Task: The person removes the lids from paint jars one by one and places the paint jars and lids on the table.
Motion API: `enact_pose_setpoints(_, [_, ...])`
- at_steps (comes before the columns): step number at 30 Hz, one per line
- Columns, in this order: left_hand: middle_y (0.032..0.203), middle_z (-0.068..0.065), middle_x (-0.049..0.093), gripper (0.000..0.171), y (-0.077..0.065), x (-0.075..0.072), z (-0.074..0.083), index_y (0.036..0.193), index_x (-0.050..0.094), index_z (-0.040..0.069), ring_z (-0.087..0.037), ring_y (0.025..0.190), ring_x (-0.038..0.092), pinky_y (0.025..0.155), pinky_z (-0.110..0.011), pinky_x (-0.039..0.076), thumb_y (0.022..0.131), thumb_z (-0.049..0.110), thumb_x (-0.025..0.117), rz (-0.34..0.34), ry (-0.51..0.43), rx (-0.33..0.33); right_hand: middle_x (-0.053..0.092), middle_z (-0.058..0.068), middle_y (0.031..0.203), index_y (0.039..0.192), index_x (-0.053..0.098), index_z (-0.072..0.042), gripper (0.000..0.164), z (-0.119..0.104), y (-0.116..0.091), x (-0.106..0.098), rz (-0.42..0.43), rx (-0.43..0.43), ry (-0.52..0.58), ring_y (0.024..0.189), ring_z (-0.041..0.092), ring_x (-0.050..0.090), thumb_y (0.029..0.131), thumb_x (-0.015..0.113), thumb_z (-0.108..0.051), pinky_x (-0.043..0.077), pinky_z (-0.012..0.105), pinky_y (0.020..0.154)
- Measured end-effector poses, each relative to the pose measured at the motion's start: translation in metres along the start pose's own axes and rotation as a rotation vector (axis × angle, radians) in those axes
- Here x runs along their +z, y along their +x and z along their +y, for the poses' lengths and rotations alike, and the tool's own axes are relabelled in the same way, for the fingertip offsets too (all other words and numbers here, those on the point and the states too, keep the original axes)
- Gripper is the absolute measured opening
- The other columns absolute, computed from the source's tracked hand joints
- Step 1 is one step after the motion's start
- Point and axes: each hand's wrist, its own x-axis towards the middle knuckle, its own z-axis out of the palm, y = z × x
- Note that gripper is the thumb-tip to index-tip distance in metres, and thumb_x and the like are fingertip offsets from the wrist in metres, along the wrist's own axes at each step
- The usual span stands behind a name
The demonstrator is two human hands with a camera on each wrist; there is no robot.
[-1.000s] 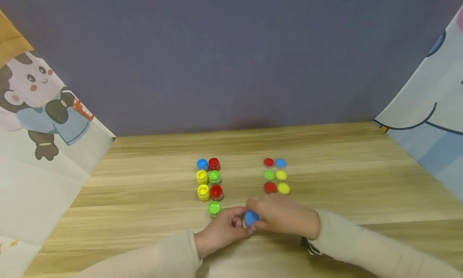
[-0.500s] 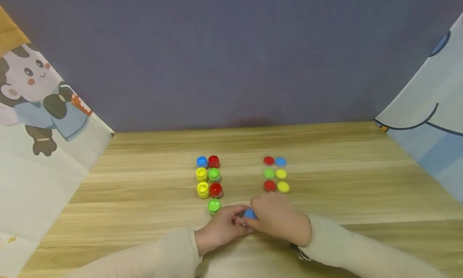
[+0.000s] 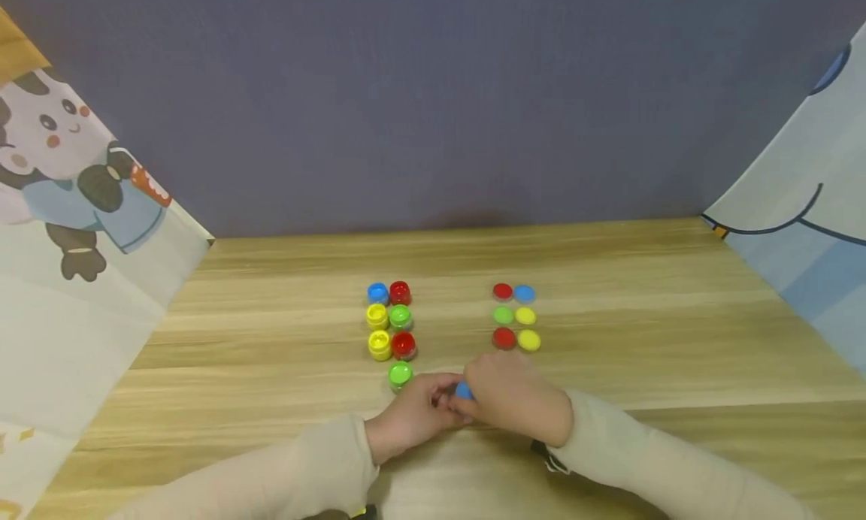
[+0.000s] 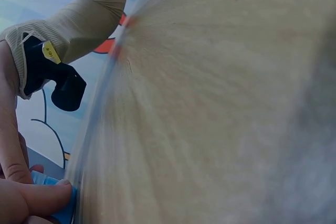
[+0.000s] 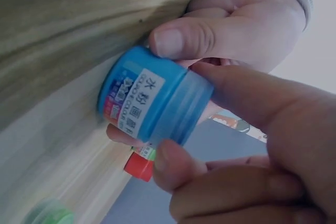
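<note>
A blue gouache paint jar [image 5: 137, 95] with a white label stands on the wooden table between both hands. My left hand [image 3: 413, 409] grips its body from the left, thumb along the side in the right wrist view. On the jar sits a translucent blue lid [image 5: 190, 106], pinched between the thumb and finger of my right hand [image 3: 517, 396]. From the head view only a small patch of the blue lid shows, the rest being behind the right hand. A green paint jar [image 3: 400, 373] stands just beyond the left hand's fingers.
Several lidless paint jars stand in two columns, among them a red jar [image 3: 404, 346] and a yellow jar [image 3: 380, 345]. To their right lie several loose lids, including a red lid [image 3: 504, 337] and a yellow lid [image 3: 529, 340]. A dark wall [image 3: 446, 114] bounds the table's back.
My right hand has turned and shifted slightly left over the blue lid, covering more of it. My left hand stays around the jar. The head view has tilted a little.
</note>
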Motion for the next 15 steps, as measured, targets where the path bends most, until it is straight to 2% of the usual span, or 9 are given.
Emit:
enact_pose_setpoints(7, [0.076,-0.002,0.061,0.045,0.0012,-0.0011,0.0002,0.124,0.061,0.009,-0.006,0.062,0.043,0.058,-0.014,0.039,0.080,0.003,0.071,-0.027,-0.049,-0.029,0.031,-0.007,0.048,0.050,0.041,-0.016,0.051,0.0034,0.0019,-0.0003,-0.015,-0.033,0.036,0.043,0.006,0.030,0.085,0.066,-0.042,0.027,0.021,0.041])
enact_pose_setpoints(11, [0.102,-0.009,0.069,0.042,0.0025,-0.0014,0.0009,0.123,0.062,0.010,-0.006,0.068,0.050,0.066,-0.015,0.046,0.082,0.000,0.067,-0.047,-0.073,-0.050,0.032,-0.006,0.048,0.050,0.044,-0.016,0.048,0.0047,0.0022,-0.0014,-0.029,-0.037,0.050,0.043,0.006,0.031,0.085,0.068,-0.039,0.028,0.021,0.041])
enact_pose_setpoints(14, [0.122,-0.009,0.062,0.040,0.0027,-0.0017,0.0015,0.123,0.062,0.008,-0.007,0.084,0.057,0.077,-0.018,0.050,0.084,-0.002,0.065,-0.053,-0.085,-0.038,0.033,-0.007,0.048,0.051,0.045,-0.016,0.046,0.0056,0.0026,-0.0024,-0.041,-0.042,0.061,0.043,0.006,0.031,0.084,0.069,-0.038,0.028,0.021,0.041])
enact_pose_setpoints(15, [0.123,-0.009,0.062,0.040,0.0026,-0.0017,0.0017,0.123,0.062,0.008,-0.007,0.085,0.057,0.078,-0.018,0.049,0.084,-0.001,0.065,-0.052,-0.083,-0.030,0.034,-0.007,0.048,0.051,0.046,-0.016,0.046,0.0060,0.0028,-0.0031,-0.045,-0.046,0.068,0.044,0.006,0.031,0.083,0.069,-0.038,0.029,0.021,0.042])
